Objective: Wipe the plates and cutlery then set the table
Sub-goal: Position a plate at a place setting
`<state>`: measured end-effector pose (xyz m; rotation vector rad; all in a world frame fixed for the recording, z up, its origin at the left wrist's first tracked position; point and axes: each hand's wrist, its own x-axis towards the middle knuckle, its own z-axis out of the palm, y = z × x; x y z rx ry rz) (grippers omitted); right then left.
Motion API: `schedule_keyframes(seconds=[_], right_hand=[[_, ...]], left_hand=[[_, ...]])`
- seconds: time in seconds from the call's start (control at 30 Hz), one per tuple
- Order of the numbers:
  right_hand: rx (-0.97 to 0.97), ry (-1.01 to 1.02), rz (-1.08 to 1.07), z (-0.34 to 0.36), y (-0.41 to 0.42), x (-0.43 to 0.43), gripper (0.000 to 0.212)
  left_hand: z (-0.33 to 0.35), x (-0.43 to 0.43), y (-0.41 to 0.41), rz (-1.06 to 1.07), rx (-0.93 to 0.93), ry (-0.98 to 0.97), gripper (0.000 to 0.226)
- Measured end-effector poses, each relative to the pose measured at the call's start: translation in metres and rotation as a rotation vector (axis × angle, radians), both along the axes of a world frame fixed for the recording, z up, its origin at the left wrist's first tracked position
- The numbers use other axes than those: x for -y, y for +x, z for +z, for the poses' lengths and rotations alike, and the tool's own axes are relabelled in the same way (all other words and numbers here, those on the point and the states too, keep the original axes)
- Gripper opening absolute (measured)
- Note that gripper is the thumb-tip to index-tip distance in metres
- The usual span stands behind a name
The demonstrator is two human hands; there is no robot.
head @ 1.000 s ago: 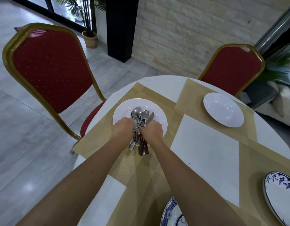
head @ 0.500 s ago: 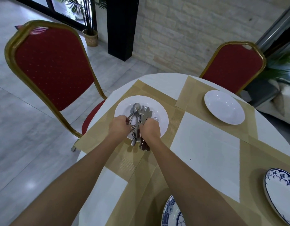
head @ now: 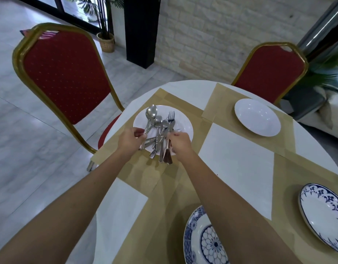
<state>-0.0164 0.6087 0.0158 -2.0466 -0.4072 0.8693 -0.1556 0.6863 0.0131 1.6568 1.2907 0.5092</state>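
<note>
A plain white plate point(head: 184, 119) lies on a tan placemat point(head: 137, 168) on the round desk point(head: 234, 162), and everything here is placed from it. The cutlery point(head: 160, 136) sits in a loose bundle over the plate's near half, heads pointing to its far rim and handles sticking out past its near rim. A large spoon point(head: 151, 111) and a fork point(head: 171, 117) are easy to read. The pieces between them overlap so much that their kinds and number cannot be told. One dark brown handle point(head: 167, 158) shows at the near end, with its blade hidden in the bundle.

The hands are apart, one on each side of the bundle over the plate's near rim. The left hand point(head: 130, 139) pinches the spoon's handle with curled fingers. The right hand point(head: 178, 142) is closed round handles on the fork side, but its back hides the fingertips and exactly which pieces it holds.

Beyond the plate to the right lies a second plain white plate point(head: 257, 117). Nearer the camera than the plate, a blue-patterned plate point(head: 202, 241) is cut off by the bottom edge and partly covered by the right forearm. Another blue-rimmed plate point(head: 324, 216) is cut off by the right edge. A red chair point(head: 67, 73) stands just left of the plate, and another red chair point(head: 269, 69) stands behind the second white plate.
</note>
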Motion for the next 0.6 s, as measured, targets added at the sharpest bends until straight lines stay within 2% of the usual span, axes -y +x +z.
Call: schedule_keyframes(seconds=[0.1,0.27,0.37,0.6], right_hand=[[0.042,0.082,0.029,0.013,0.001,0.028,0.023],[0.075,0.131,0.062,0.033,0.001,0.080,0.010],[0.131,0.138,0.074,0.040,0.000,0.112,0.013],[0.062,0.155,-0.027,0.038,-0.011,0.179,0.007]], left_hand=[[0.007,0.016,-0.007,-0.026,0.067,-0.047,0.032],[0.018,0.064,-0.023,-0.094,0.192,-0.144,0.027],[0.018,0.104,-0.037,-0.148,0.224,-0.199,0.020],[-0.011,0.172,-0.063,-0.293,0.083,-0.290,0.014]])
